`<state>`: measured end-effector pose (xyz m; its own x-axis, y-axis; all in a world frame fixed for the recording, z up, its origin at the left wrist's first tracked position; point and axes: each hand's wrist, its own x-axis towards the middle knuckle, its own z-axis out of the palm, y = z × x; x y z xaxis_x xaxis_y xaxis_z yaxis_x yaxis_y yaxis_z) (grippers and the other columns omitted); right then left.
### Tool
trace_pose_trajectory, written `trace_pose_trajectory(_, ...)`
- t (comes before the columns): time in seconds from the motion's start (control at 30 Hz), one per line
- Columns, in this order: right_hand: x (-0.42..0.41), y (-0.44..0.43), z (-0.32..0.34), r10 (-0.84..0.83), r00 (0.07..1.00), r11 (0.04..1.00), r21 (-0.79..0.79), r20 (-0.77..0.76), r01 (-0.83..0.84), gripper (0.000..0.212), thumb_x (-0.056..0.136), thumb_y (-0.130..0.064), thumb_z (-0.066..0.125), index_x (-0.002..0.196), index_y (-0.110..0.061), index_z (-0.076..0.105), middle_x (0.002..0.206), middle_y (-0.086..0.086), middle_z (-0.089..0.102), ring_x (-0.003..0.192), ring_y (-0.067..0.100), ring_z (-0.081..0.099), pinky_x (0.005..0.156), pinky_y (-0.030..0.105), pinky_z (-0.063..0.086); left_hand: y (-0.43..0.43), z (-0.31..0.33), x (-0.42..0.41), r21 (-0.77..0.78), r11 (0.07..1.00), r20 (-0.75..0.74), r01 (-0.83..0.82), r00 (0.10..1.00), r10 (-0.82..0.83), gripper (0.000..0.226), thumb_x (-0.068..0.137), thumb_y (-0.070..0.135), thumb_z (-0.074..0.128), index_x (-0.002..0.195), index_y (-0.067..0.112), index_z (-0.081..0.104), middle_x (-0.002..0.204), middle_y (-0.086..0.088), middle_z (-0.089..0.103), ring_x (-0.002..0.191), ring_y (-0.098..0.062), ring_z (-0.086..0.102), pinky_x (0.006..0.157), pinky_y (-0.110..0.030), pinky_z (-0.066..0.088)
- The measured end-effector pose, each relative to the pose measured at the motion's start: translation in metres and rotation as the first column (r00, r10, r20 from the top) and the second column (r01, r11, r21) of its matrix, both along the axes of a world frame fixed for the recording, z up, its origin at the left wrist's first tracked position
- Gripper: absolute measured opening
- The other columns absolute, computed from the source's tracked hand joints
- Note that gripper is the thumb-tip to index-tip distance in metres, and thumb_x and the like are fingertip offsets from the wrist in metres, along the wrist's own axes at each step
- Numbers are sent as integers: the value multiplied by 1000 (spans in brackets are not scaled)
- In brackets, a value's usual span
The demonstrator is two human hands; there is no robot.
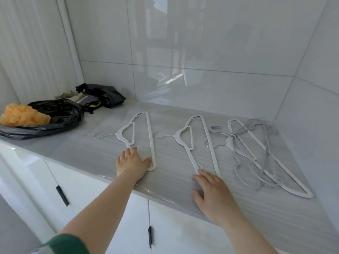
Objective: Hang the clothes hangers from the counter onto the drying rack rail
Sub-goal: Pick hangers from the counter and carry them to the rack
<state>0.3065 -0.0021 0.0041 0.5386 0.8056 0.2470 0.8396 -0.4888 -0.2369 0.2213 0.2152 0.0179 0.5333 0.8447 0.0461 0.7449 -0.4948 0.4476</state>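
Two white hangers lie flat on the grey counter (pixel 77 149), hooks pointing left. My left hand (pixel 131 163) rests on the near end of the left hanger (pixel 149 136), fingers straight on its bars. My right hand (pixel 211 191) lies flat over the near end of the middle hanger (pixel 206 136), fingertips touching its lower arm. A tangled pile of several grey and white hangers (pixel 260 156) lies at the right. No drying rack rail is in view.
Black bags (pixel 60 114) with an orange mesh lump (pixel 22 115) and a dark bundle (pixel 104 95) sit at the counter's back left. Glossy tiled walls (pixel 201 52) close the back and right. White cabinet doors with black handles (pixel 62 196) are below.
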Motion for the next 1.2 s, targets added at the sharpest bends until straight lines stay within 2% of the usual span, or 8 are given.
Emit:
trace_pose_trajectory(0.33,-1,0,0,-13,1000,1000,0,3,13,44,93,-39,39,135,-26,38,151,-8,23,136,4,20,108,17,5,12,10,-35,-65,997,-48,29,998,-32,52,90,21,42,140,19,26,144,-6,37,132,-25,31,105,-36,27)
trace_pose_trajectory(0.6,-2,0,1,-19,1000,1000,20,-13,19,43,92,-38,41,134,-24,40,150,-8,25,135,5,22,108,17,6,8,3,-79,-77,997,158,0,987,12,43,87,5,43,129,15,45,125,-11,55,114,-32,48,92,-37,40)
trace_pose_trajectory(0.73,-2,-1,1,-13,1000,999,35,-2,13,42,92,-37,42,133,-23,42,150,-7,26,135,7,23,107,17,7,4,-3,-102,-61,993,236,-104,965,115,50,79,-6,43,124,14,49,124,-12,52,115,-33,42,93,-40,36)
trace_pose_trajectory(0.83,-3,-1,2,-13,1000,1000,27,-4,13,42,93,-37,42,133,-23,41,150,-6,25,136,7,23,107,17,8,1,-11,-125,-264,945,356,-194,891,282,37,83,-1,46,120,6,48,105,-11,53,89,-30,50,71,-35,43)
trace_pose_trajectory(0.9,-3,-1,2,-15,1000,1000,28,0,15,43,93,-37,42,133,-23,41,150,-6,25,136,7,23,107,17,8,1,-11,-135,-522,845,436,-116,815,382,24,90,7,46,112,1,50,86,-10,57,70,-26,57,51,-26,46)
trace_pose_trajectory(0.97,-3,-1,2,-15,1000,999,31,8,14,42,93,-37,42,133,-23,41,150,-7,25,136,7,22,107,17,8,0,-7,-143,-673,739,491,-14,740,461,15,93,14,45,103,5,51,77,-8,63,54,-20,65,39,-20,50)
trace_pose_trajectory(1.1,-5,-1,3,-24,1000,999,29,9,23,42,93,-36,42,133,-23,41,149,-7,27,136,7,23,108,18,10,-5,2,-156,-674,733,612,91,623,486,13,96,14,40,96,9,51,77,-9,65,43,-15,65,36,-18,49)
trace_pose_trajectory(1.2,-5,-1,4,-55,997,998,-4,59,55,42,93,-37,41,132,-24,41,148,-7,30,135,7,25,108,19,12,-13,13,-168,-601,793,659,97,621,424,19,97,17,34,89,14,51,66,-5,71,45,-17,66,35,-19,47)
